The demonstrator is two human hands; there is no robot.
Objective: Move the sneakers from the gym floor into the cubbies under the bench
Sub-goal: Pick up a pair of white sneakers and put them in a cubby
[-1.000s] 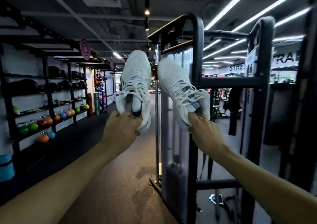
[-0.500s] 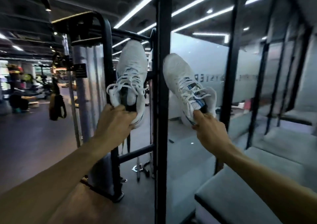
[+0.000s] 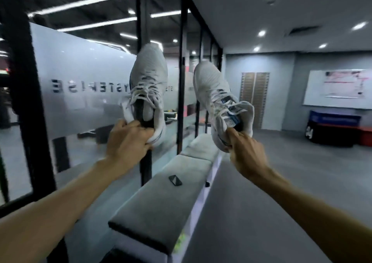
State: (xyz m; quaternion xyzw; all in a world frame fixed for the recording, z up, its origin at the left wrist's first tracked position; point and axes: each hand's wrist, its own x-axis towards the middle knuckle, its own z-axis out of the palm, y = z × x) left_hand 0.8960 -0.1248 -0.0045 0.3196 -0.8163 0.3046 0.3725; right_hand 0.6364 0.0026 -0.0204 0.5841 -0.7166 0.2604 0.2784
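Sneakers are up in the air in front of me, one in each hand, toes pointing up. My left hand (image 3: 128, 141) grips the heel of the left sneaker (image 3: 148, 87), fingers curled tight round it. My right hand (image 3: 246, 152) pinches the right sneaker (image 3: 219, 101) at its heel edge, and this shoe tilts a bit to the left. Below them runs a long grey bench (image 3: 157, 208) beside a glass wall (image 3: 80, 85). A small dark thing (image 3: 175, 180) lies on the bench. I cannot see the cubbies well.
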